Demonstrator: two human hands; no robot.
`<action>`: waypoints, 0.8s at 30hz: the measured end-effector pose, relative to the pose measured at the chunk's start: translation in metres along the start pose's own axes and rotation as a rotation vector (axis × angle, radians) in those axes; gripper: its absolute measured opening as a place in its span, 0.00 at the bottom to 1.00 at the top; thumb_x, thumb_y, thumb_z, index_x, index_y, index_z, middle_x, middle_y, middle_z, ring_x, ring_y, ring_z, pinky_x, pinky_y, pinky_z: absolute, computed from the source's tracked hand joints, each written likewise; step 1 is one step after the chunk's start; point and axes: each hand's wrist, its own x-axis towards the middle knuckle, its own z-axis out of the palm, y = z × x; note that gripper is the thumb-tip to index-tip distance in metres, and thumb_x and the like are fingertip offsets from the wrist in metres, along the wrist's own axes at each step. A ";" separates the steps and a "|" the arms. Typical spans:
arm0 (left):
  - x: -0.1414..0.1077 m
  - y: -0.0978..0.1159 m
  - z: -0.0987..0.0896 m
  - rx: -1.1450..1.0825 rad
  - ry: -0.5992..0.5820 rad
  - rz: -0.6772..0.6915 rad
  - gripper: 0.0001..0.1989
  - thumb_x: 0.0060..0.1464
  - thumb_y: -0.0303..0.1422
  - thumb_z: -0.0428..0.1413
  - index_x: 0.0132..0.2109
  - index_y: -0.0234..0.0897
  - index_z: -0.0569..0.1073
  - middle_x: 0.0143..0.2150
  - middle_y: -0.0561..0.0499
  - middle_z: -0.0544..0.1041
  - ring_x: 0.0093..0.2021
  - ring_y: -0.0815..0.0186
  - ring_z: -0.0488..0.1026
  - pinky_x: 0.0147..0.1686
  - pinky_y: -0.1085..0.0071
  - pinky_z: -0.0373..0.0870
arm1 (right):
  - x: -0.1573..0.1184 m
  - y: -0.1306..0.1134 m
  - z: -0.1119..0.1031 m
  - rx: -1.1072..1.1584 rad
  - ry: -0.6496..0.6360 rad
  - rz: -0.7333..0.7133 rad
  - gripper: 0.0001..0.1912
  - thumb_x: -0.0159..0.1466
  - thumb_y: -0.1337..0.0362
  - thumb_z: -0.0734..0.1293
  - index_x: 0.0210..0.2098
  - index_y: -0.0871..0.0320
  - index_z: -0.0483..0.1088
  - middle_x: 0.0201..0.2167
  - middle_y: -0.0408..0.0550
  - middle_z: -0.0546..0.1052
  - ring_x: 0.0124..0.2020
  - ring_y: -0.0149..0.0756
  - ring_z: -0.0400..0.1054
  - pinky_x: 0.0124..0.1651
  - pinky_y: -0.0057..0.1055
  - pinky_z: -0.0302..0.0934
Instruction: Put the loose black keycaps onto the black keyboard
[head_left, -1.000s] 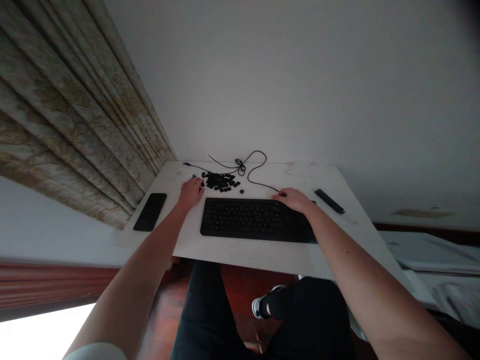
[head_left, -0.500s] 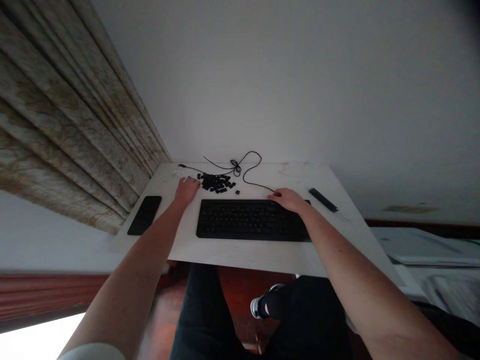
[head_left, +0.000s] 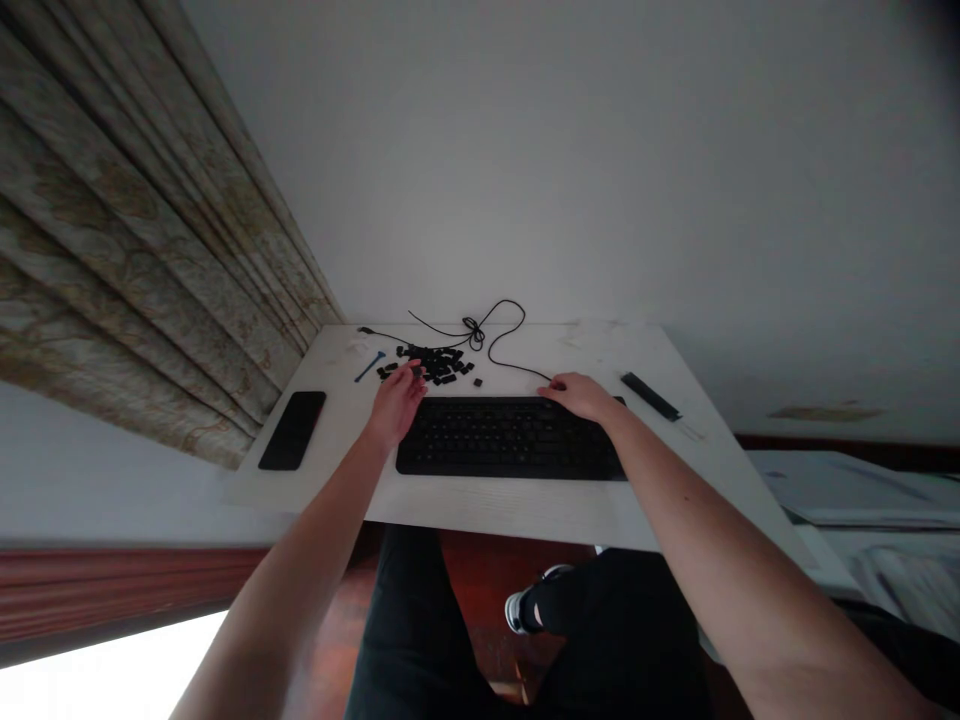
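My left hand [head_left: 397, 405] hangs over the near edge of a heap of black keycaps [head_left: 435, 364], with a small black keycap [head_left: 416, 370] pinched at its fingertips. Left of the heap, a slim blue tool [head_left: 369, 367], probably a keycap puller, lies on the white desk [head_left: 352, 460]. My right hand [head_left: 581, 397] rests flat at the top right edge of a black keyboard [head_left: 510, 440], holding nothing. A black cable [head_left: 480, 338] loops behind the heap and runs towards my right hand.
A black smartphone [head_left: 292, 430] lies at the desk's left side, and a slim black bar [head_left: 650, 396] lies at its right. A patterned curtain [head_left: 150, 230] hangs at the left, with a wall behind the desk. Papers [head_left: 832, 485] lie off to the right. My legs are below the desk's front edge.
My left hand has moved right and risen slightly over the heap, with its fingers pinched. The blue tool now shows left of the heap. My right hand has barely moved.
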 end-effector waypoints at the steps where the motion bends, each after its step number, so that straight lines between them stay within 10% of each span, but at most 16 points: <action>1: -0.011 0.001 0.004 -0.090 -0.020 -0.033 0.14 0.61 0.40 0.55 0.50 0.39 0.73 0.45 0.47 0.76 0.38 0.70 0.72 0.43 0.72 0.70 | 0.000 0.000 0.000 0.005 0.002 0.001 0.19 0.64 0.49 0.64 0.35 0.58 0.77 0.39 0.56 0.80 0.39 0.46 0.74 0.40 0.35 0.63; 14: -0.094 0.009 0.030 -0.473 -0.147 -0.140 0.09 0.58 0.34 0.59 0.46 0.41 0.75 0.45 0.50 0.76 0.37 0.74 0.72 0.44 0.73 0.71 | -0.021 -0.023 0.007 0.153 0.222 0.064 0.13 0.63 0.55 0.66 0.33 0.57 0.75 0.36 0.53 0.80 0.39 0.44 0.73 0.44 0.37 0.62; 19: -0.105 0.005 0.039 -0.515 -0.173 -0.161 0.09 0.56 0.31 0.61 0.46 0.40 0.75 0.48 0.50 0.76 0.39 0.74 0.74 0.46 0.73 0.71 | -0.050 -0.066 0.007 0.439 0.387 -0.153 0.11 0.63 0.56 0.66 0.30 0.57 0.72 0.33 0.49 0.78 0.37 0.40 0.71 0.45 0.36 0.63; 24: -0.114 0.002 0.048 -0.586 -0.162 -0.208 0.09 0.56 0.27 0.60 0.45 0.39 0.75 0.48 0.49 0.77 0.40 0.74 0.75 0.50 0.72 0.71 | -0.089 -0.111 0.004 0.810 0.279 -0.367 0.11 0.63 0.54 0.66 0.36 0.56 0.73 0.32 0.46 0.77 0.34 0.37 0.72 0.41 0.35 0.66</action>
